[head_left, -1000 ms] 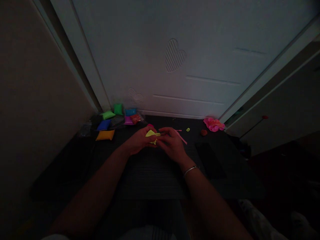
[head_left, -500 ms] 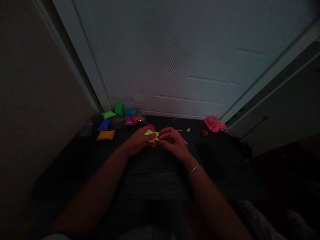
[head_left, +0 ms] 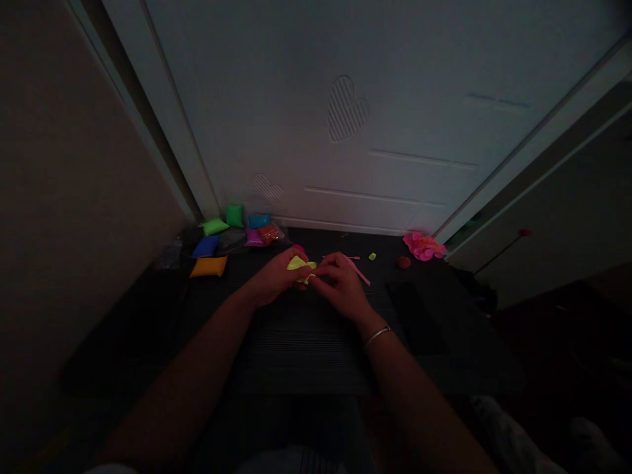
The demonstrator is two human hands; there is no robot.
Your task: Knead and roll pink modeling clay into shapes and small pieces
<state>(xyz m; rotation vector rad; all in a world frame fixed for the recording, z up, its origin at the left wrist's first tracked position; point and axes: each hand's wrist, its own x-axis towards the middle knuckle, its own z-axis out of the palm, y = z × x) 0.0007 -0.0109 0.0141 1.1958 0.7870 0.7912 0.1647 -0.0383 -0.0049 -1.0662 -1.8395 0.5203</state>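
My left hand (head_left: 271,282) is closed around a lump of yellow modelling clay (head_left: 297,263), its thumb lying across the top. At the lump's right edge, the fingertips of my right hand (head_left: 343,284) pinch the clay. Both hands are held over the dark table (head_left: 306,342), close together. Just behind them shows a small bright pink piece (head_left: 298,249), partly covered by the left hand. A pink flat strip (head_left: 359,271) lies beyond the right hand, with a thin pink stick (head_left: 351,257) near it.
Several coloured clay packets, among them an orange packet (head_left: 209,266) and a green packet (head_left: 235,215), lie at the back left. Back right are a yellow bit (head_left: 372,256), a dark red ball (head_left: 403,262) and a pink petalled piece (head_left: 424,246). A dark flat slab (head_left: 415,318) rests on the right.
My right hand has shifted slightly left, its fingers closing further onto the clay's edge. The left hand keeps its hold with little movement.
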